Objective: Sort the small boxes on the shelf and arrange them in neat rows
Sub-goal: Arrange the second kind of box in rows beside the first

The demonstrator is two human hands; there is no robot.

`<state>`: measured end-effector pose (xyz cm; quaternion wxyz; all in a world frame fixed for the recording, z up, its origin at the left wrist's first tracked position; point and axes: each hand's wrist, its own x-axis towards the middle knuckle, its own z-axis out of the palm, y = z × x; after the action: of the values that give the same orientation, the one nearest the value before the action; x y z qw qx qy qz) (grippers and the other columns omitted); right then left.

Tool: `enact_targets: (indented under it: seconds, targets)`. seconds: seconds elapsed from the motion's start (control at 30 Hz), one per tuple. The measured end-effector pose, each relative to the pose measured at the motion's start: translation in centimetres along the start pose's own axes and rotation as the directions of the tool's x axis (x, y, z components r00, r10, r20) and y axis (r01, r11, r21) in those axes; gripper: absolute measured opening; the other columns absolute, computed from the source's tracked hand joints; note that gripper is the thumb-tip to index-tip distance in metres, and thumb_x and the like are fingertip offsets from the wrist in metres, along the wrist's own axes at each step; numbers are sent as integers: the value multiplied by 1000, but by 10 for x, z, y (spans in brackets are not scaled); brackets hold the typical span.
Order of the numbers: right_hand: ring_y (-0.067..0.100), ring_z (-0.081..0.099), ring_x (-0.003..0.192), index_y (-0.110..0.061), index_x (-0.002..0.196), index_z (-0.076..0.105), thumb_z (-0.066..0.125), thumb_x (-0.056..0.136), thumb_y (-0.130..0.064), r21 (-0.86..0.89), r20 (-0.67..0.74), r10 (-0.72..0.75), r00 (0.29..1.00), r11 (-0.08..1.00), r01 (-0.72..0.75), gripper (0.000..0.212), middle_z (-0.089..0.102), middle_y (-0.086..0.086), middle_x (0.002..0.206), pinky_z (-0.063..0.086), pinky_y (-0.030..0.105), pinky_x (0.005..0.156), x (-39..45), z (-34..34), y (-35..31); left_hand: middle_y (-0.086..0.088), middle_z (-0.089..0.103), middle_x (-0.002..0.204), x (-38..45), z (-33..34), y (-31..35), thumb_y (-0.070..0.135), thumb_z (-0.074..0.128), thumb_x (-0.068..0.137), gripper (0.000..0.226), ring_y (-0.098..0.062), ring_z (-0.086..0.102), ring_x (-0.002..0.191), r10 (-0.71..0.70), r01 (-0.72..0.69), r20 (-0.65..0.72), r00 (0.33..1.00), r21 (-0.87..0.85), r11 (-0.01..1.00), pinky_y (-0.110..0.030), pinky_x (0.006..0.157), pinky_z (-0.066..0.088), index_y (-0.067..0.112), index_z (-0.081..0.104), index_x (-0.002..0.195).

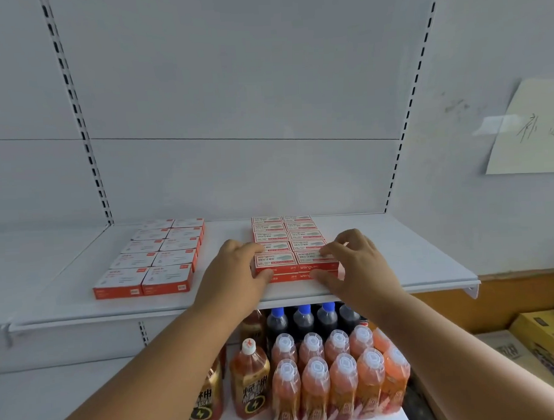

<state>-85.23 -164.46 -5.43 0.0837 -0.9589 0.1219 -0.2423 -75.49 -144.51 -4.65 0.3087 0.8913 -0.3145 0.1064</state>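
Both hands are bracketing the front of the right-hand block of small red-and-white cardboard boxes (295, 250) on the white metal shelf (414, 267): the left hand (237, 272) lies against the block's left front corner, fingers curled over the top of the nearest box and thumb on its red front face, while the right hand (357, 260) hovers at the right front corner, fingertips bent down onto the top of the front right box and thumb low by the front edge. Neither hand has lifted anything; they look to be squeezing and squaring rather than carrying. That block runs two boxes wide, its long axis going straight back from the shelf lip toward the rear panel, and at the front it stands two layers high. It sits directly between the palms, so each hand is equally near its own side, and any nudge would seem to go inward or backward along that axis. Well apart to the left lies a second block of flatter orange-and-white boxes (154, 259), also two wide, already looking tidy. Below the shelf stand plastic bottles of orange drink (327, 376) and dark bottles with blue caps (302, 318), and a handwritten paper note (532, 128) hangs on the wall at the right
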Motion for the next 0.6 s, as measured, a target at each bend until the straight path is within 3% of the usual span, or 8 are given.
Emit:
enact_targets:
  seconds: [0.07, 0.27, 0.43, 0.6]
  targets:
    - [15, 46, 116, -28, 124, 61, 59, 90, -49, 55, -15, 12, 1000, 998, -11, 41, 48, -5, 123, 44, 31, 98, -1, 2, -4, 5, 53, 129, 1, 0, 0, 36, 66, 92, 47, -7, 52, 99, -12, 12, 1, 1000, -19, 1000, -18, 84, 42, 29, 55, 136]
    - [9, 55, 93, -22, 113, 71, 69, 88, -32, 277, -18, 67, 998, 959, -59, 27, 54, -9, 108, 47, 20, 83, 2, 1, -1, 6, 56, 119, 1, -1, -2, 35, 69, 89, 39, -4, 47, 92, -40, 39, -32, 999, -31, 999, -8, 65, 31, 29, 64, 128]
    - [10, 57, 94, -20, 109, 73, 69, 88, -26, 299, -15, 36, 999, 954, -30, 21, 57, -7, 109, 45, 18, 82, 4, 0, -2, 8, 47, 107, 2, 4, 3, 33, 69, 90, 39, -6, 49, 90, -44, 42, -37, 998, -43, 998, -13, 75, 35, 26, 65, 128]
    - [7, 55, 89, -22, 106, 73, 69, 88, -26, 311, -15, 49, 999, 950, -42, 19, 57, -8, 106, 37, 9, 73, 3, -1, 0, 4, 53, 118, -1, 3, 2, 33, 68, 90, 41, -5, 48, 93, -31, 29, -42, 999, -48, 998, -13, 79, 39, 27, 62, 130]
